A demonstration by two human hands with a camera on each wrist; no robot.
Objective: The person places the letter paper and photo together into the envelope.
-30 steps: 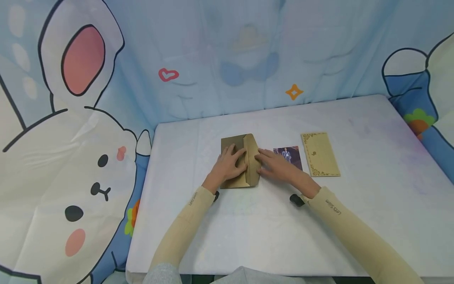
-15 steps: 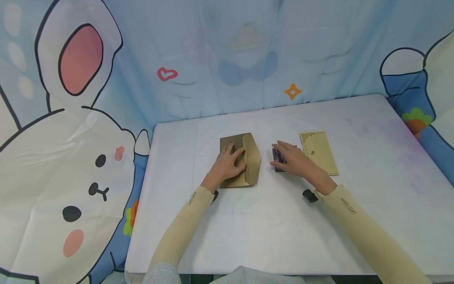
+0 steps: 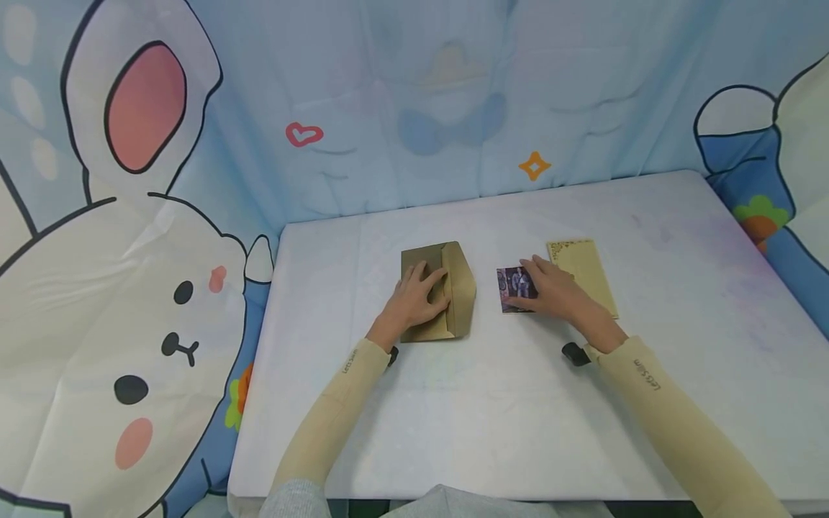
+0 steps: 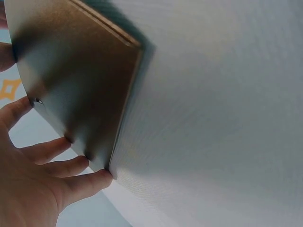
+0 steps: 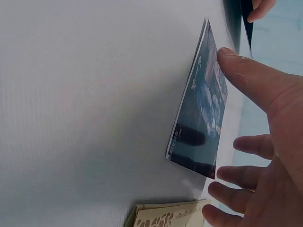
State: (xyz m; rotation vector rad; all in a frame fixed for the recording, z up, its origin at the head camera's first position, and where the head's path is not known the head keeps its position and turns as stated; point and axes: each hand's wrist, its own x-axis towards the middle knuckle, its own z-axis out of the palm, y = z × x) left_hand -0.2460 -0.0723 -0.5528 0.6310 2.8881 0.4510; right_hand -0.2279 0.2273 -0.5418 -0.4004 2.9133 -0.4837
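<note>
A brown paper envelope (image 3: pixel 461 288) with its pointed flap folded out to the right lies on the table, left of centre. My left hand (image 3: pixel 414 298) rests on it, fingers spread; the left wrist view shows fingertips (image 4: pixel 102 178) along the envelope's edge (image 4: pixel 90 80). My right hand (image 3: pixel 553 288) is over the right part of a small dark photo card (image 3: pixel 514 284) with a figure printed on it. In the right wrist view the thumb lies by one edge of the card (image 5: pixel 201 109), and the other fingers are loosely extended beyond its far side.
A cream card or envelope (image 3: pixel 592 270) with an ornate brown border lies right of the photo card, partly behind my right hand. All of it lies on a white-covered table (image 3: pixel 453 424). A blue cartoon curtain (image 3: pixel 401 173) hangs along the back.
My right hand has left the envelope's flap and moved right, over the photo card, then slightly further right, uncovering the card's left part. My left hand stays on the envelope.
</note>
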